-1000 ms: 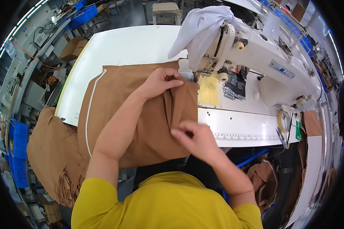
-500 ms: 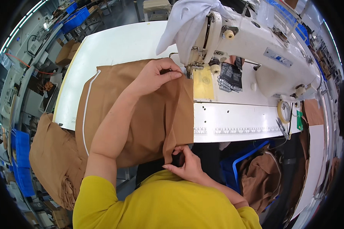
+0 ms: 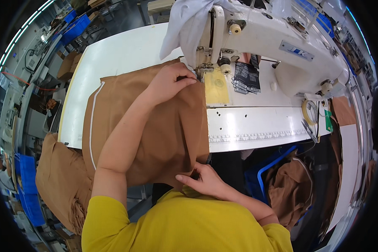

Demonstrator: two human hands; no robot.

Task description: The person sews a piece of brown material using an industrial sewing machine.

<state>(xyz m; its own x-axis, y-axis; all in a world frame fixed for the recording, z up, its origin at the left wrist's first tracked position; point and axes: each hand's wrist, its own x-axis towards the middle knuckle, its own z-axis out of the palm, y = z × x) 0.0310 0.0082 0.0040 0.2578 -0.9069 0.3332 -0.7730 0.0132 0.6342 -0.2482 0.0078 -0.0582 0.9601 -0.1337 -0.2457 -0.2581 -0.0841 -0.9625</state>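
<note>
A brown fabric piece [image 3: 155,138] with a white strip [image 3: 94,122] along its left side lies on the white sewing table and hangs over its front edge. My left hand [image 3: 171,83] pinches its upper right edge, thumb against fingers, just left of the needle area of the sewing machine [image 3: 277,46]. Nearer my body, my right hand [image 3: 206,181] grips the lower right edge of the same piece, with thumb on top and the fingertips partly hidden by cloth. Between the two hands the cloth forms a long fold.
Stacked brown fabric [image 3: 65,180] hangs at the left of the table. A blue bin [image 3: 260,176] with brown cloth [image 3: 292,189] stands below right. Black labels [image 3: 247,77], a tape roll [image 3: 309,111] and thread snips [image 3: 308,130] lie on the table [image 3: 256,136]. A pale cloth [image 3: 182,29] drapes over the machine head.
The narrow folded strip between my hands has spread into a wider flap, and my right hand has shifted slightly along the lower edge. My left hand keeps its pinch. The whole view has shifted slightly.
</note>
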